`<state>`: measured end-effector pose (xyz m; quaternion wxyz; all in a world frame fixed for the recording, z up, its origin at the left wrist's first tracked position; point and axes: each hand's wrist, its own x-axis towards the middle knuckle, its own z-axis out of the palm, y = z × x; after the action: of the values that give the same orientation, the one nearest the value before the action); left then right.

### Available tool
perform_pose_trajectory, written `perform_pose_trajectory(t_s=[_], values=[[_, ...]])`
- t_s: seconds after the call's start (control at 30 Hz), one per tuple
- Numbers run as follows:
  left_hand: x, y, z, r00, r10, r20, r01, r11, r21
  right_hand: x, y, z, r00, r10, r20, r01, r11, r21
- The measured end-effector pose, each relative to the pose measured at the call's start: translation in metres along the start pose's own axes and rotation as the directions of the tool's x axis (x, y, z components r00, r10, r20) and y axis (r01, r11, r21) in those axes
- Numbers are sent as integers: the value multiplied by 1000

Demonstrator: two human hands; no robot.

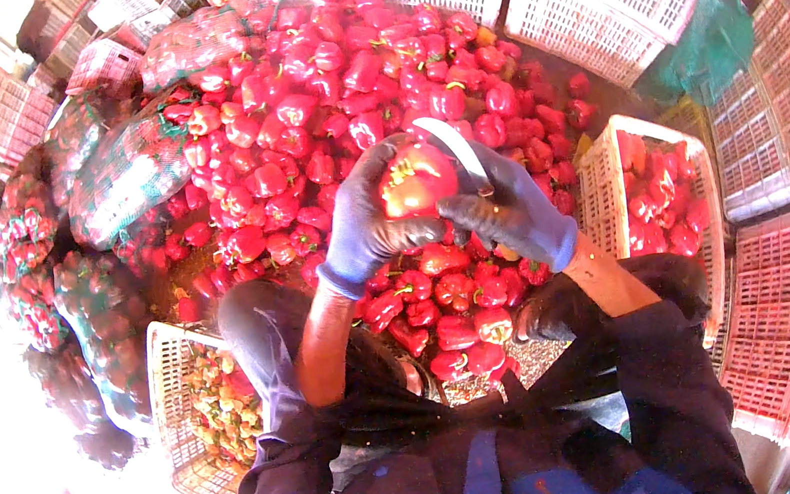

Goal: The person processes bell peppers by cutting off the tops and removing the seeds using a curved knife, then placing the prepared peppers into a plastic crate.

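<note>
My left hand, in a dark blue-grey work glove, is closed around a red bell pepper. A pale yellowish patch shows on the pepper's side toward the left palm. In my right hand, gloved alike, is a knife with a curved blade that points up and left behind the pepper. The right thumb reaches across to the pepper's lower right side. The knife's handle is mostly hidden by the fingers. Below and beyond both hands spreads a big heap of red bell peppers.
By my left knee stands a crate of greenish-yellow pepper scraps. Another crate, by my right knee, holds red peppers. Filled mesh sacks lie at the left. Stacked crates line the far and right sides, with green netting hanging there.
</note>
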<state>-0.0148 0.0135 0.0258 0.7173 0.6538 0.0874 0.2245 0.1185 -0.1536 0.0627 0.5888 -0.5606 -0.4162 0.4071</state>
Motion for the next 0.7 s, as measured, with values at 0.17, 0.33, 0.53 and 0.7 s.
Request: perform_pose_trajectory(t_s=[0.17, 0.33, 0.53, 0.7], values=[[-4, -14, -22, 991, 127, 37, -132, 966, 221, 10, -12, 14, 991, 129, -32, -127, 989, 69], [-11, 7, -23, 998, 47, 50, -42, 995, -95, 13, 2, 18, 999, 17, -30, -14, 997, 79], [-10, 3, -46, 972, 199, -128, -179, 972, 150, 16, 17, 15, 997, -73, 35, 79, 975, -209], [-13, 5, -40, 968, 184, -169, -175, 982, 68, 13, 12, 22, 999, 8, 47, 15, 889, -458]])
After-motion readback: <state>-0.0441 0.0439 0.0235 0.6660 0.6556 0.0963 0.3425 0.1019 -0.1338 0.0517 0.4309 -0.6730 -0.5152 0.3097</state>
